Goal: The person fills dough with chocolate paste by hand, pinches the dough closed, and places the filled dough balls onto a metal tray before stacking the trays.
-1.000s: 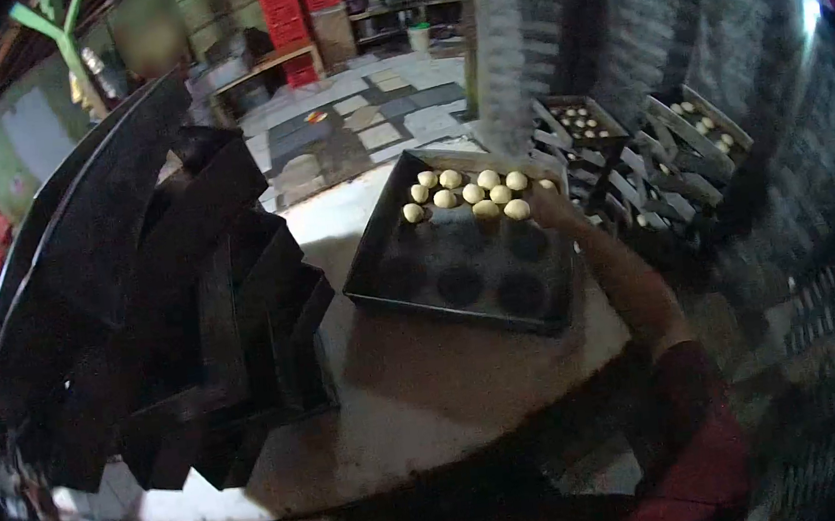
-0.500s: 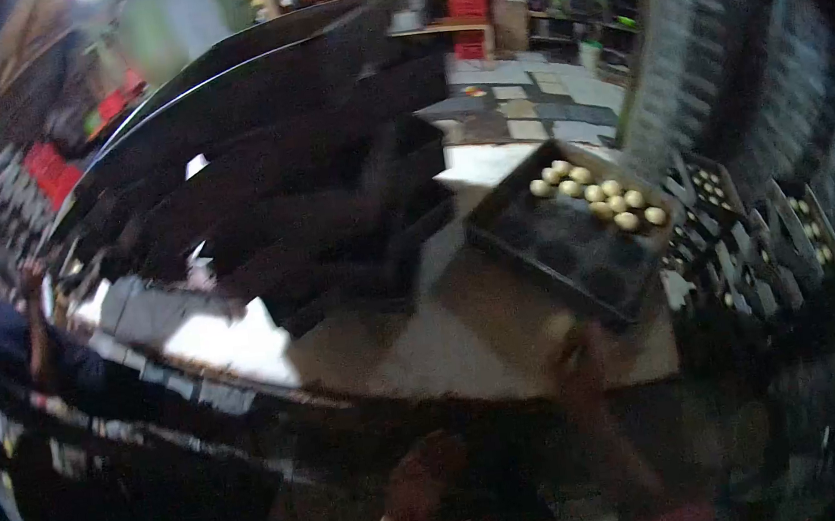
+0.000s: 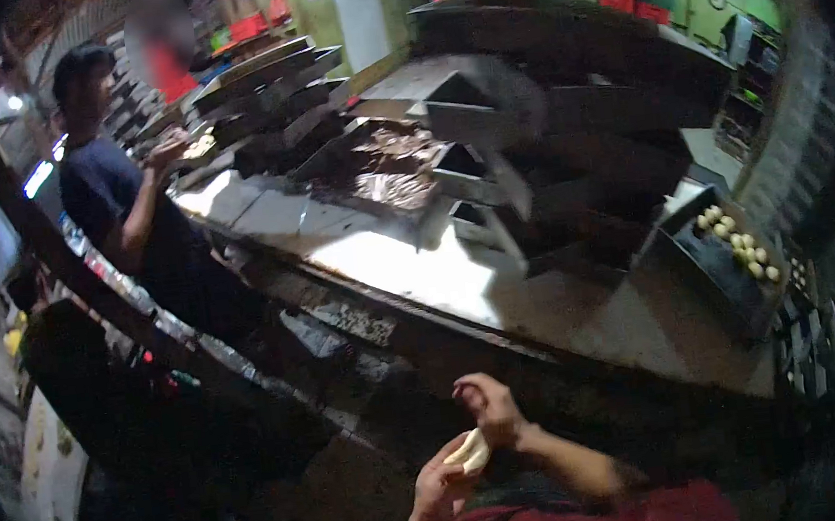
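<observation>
Low in the head view, in front of the dark red shirt, my left hand (image 3: 435, 487) holds a pale, flattened piece of dough (image 3: 470, 452) between its fingers. My right hand (image 3: 493, 412) is just above and beside it, the heel of the hand close to the dough. Its fingers are curled in; whether anything small is inside them cannot be made out. To the right on the table, a dark tray (image 3: 699, 286) bears several round dough balls (image 3: 744, 247), out of reach of both hands at this moment.
A long worktable (image 3: 585, 330) runs across ahead, with stacked dark trays (image 3: 606, 132) at its back. More trays (image 3: 828, 347) with dough balls stand at the right. Another person (image 3: 119, 189) stands at the left side of the table; a second, dark figure (image 3: 72, 374) is nearer.
The view has swung left, so the dough-ball tray now appears further right. My right hand has come from near the tray to my left hand, and a dough piece now shows in the left.
</observation>
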Motion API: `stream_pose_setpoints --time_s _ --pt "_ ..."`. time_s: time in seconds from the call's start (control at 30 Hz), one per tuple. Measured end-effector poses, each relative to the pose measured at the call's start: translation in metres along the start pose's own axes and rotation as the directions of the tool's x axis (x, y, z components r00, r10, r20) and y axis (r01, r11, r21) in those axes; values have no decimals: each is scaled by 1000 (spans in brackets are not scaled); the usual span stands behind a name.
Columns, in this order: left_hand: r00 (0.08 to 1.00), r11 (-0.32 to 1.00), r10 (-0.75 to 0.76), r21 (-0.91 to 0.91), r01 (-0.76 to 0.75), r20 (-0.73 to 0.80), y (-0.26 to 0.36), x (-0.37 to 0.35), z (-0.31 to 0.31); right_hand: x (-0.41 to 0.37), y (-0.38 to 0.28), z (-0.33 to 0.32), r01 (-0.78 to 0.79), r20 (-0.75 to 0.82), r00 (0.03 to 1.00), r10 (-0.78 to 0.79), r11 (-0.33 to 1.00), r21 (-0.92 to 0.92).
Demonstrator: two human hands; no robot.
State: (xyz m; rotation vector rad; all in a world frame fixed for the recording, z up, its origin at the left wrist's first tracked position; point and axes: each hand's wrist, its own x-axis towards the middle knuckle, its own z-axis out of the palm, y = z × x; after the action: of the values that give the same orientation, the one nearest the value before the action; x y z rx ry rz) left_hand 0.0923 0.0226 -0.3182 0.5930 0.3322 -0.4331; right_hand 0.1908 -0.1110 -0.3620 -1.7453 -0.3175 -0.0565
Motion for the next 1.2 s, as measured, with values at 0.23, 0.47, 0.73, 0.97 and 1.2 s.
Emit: stream_pose_setpoints --time_s 0.23,0.47,0.73,0.97,1.2 --pt "997 987 69 -145 -73 -31 82 101 -34 236 67 34 -119 -367 929 50 978 -169" --pt "945 963 210 221 -155 -250 169 200 -7 370 108 75 -320 -664 687 295 943 88" --pt "938 666 -63 715 -214 340 242 333 -9 418 32 46 -176 -328 945 4 849 -497" --pt "948 987 -158 60 147 277 364 363 2 590 114 30 -569 -531 819 218 179 -803" --pt "990 981 143 -132 -142 -6 395 408 -14 546 59 48 -339 -296 934 202 767 -545"
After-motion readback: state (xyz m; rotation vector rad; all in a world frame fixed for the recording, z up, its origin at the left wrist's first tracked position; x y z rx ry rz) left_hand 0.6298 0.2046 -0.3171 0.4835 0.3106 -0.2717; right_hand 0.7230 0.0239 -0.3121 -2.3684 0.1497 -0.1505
